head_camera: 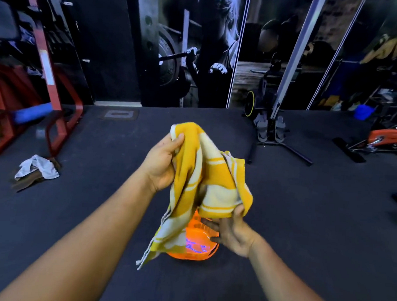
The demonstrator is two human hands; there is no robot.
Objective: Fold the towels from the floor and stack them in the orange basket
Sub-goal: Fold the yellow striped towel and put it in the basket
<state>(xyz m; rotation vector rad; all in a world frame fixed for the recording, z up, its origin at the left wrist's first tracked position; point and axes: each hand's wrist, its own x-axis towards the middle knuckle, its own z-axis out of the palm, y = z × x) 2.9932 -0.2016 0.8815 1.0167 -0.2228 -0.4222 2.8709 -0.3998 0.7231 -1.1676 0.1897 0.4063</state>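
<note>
Towels are the matter here, spread over a dark rubber floor (99, 214) that fills the lower part of the view. A red steel frame (48, 80) stands at the far left, and a grey exercise machine (271, 121) stands at the far right of centre against a wall of printed gym pictures. Held up in mid-air at the centre is a yellow and cream striped towel (205, 180), rumpled, with one corner hanging down over the orange basket (195, 245), which sits on the floor directly beneath it. On the floor well to the left lies a small heap, a grey-white towel (38, 167) on top of a brown towel (25, 181). The left hand (163, 162) grips the striped towel's upper edge, thumb over the cloth. The right hand (231, 231) pinches its lower edge between thumb and fingers (209, 223), the remaining fingers stretched out below.
</note>
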